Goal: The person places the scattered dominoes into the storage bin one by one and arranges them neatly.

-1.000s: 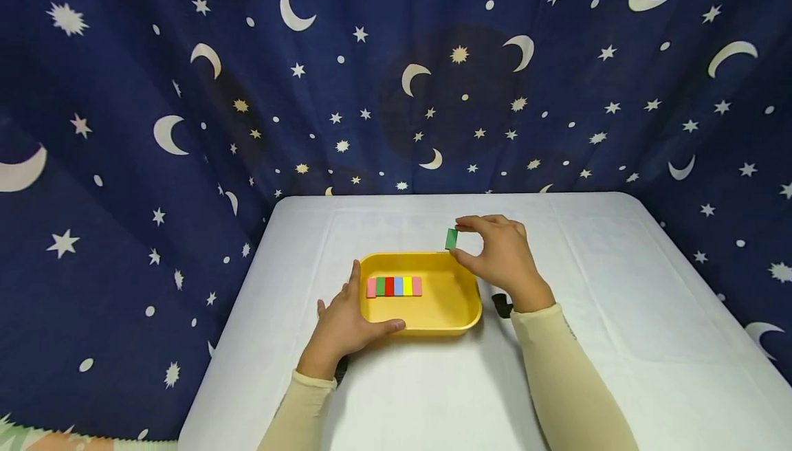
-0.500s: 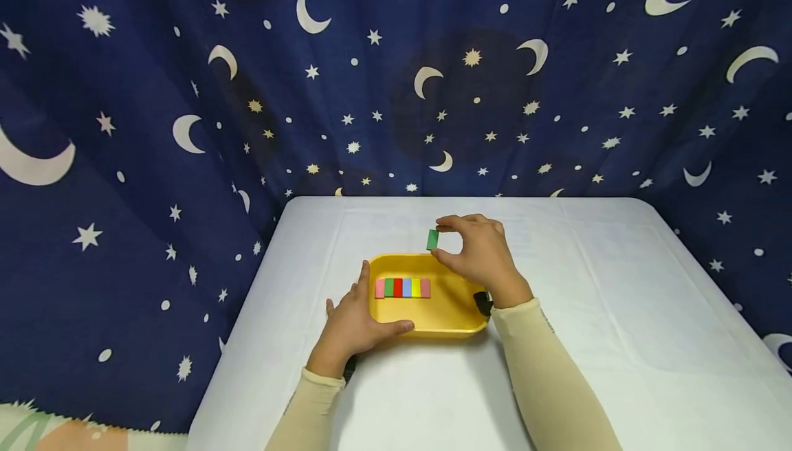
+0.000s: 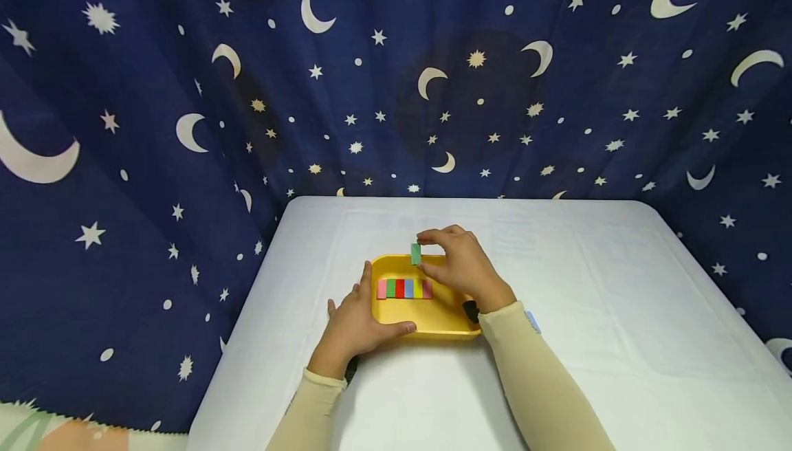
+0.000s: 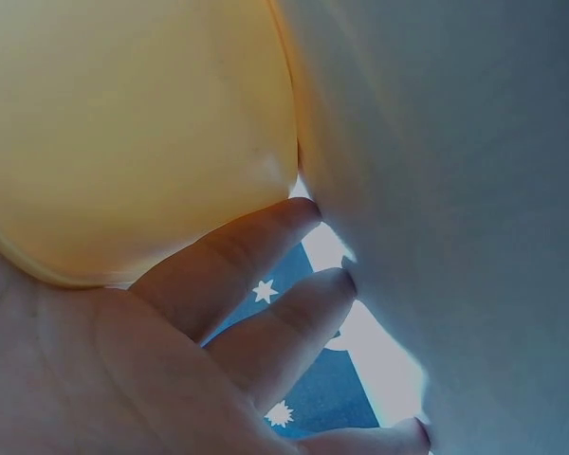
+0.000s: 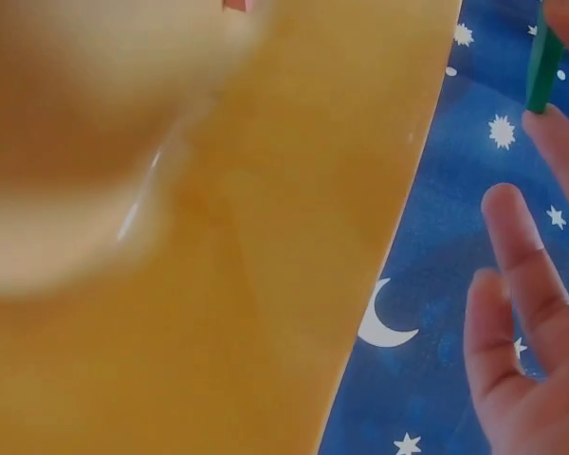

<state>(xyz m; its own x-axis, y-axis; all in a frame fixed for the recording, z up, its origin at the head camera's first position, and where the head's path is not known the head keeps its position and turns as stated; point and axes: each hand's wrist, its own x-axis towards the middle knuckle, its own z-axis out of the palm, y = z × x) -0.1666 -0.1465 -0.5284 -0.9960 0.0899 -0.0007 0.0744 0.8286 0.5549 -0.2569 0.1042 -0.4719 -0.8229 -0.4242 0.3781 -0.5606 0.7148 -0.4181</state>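
My right hand [image 3: 460, 265] pinches a small flat green block [image 3: 416, 254] upright between thumb and fingertips, above the back rim of a yellow tray [image 3: 445, 315]. In the right wrist view the green block [image 5: 545, 66] is seen edge-on, and the other fingers are apart from it. My left hand [image 3: 353, 327] rests against the tray's left end, thumb along the front rim and index finger along the left side. The left wrist view shows straight, spread fingers [image 4: 237, 256] beside the tray wall [image 4: 123, 114]. Inside the tray stands a row of coloured blocks [image 3: 399, 289]: pink, green, red, blue, yellow, pink.
A white-covered table [image 3: 588, 265] carries the tray. A light blue piece [image 3: 533, 322] lies by the right sleeve, partly hidden. A dark blue curtain [image 3: 371, 93] with moons and stars stands behind and at the sides. A black wrist camera [image 3: 471, 311] hangs under the right wrist.
My right hand has moved left and slightly down with the green block, over the tray's back rim. The light blue piece has come into sight. My left hand keeps its place on the tray.
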